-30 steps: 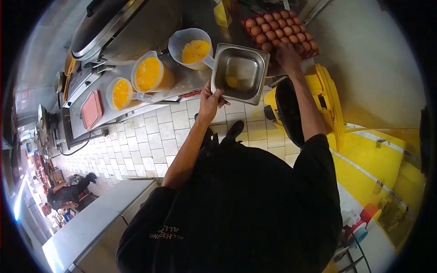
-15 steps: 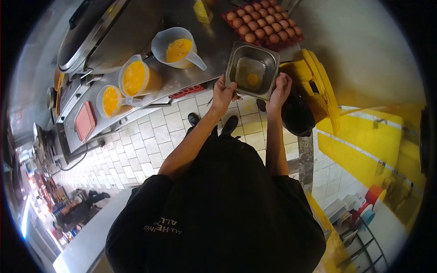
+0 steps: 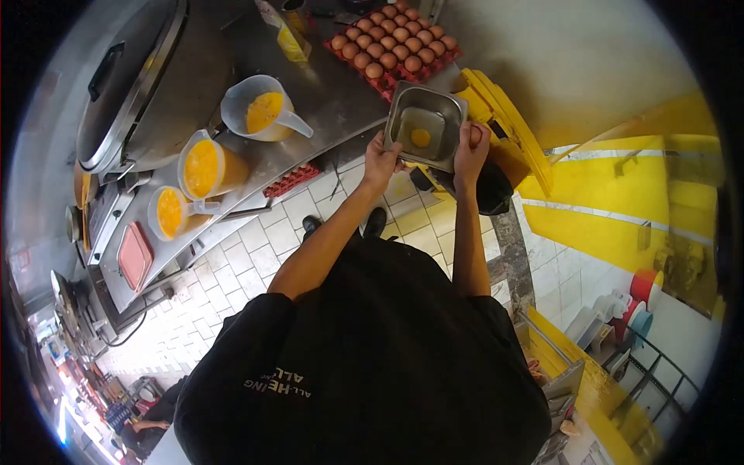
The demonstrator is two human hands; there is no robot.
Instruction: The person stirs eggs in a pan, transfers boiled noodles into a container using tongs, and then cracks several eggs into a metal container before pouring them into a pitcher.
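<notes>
Metal pan (image 3: 426, 98) up in the air just off the counter's edge, between the person's 2 hands, and I can see 1 yolk (image 3: 421, 138) lying in the bottom. The left hand (image 3: 381, 161) has the near left corner gripped, thumb over the rim and fingers closed underneath. The right hand (image 3: 469, 153) is at the opposite side, its fingers curled round what looks like a brown egg (image 3: 475, 134), right beside the rim; whether they touch the pan I can't tell.

Just beyond, a red egg tray (image 3: 426, 72) full of brown eggs (image 3: 391, 43) sits on the steel counter (image 3: 333, 97). Over to the left stand 3 plastic jugs (image 3: 235, 167) with yellow egg in them. A yellow bin (image 3: 496, 116), its black liner (image 3: 494, 187) showing, is near the right hand.
</notes>
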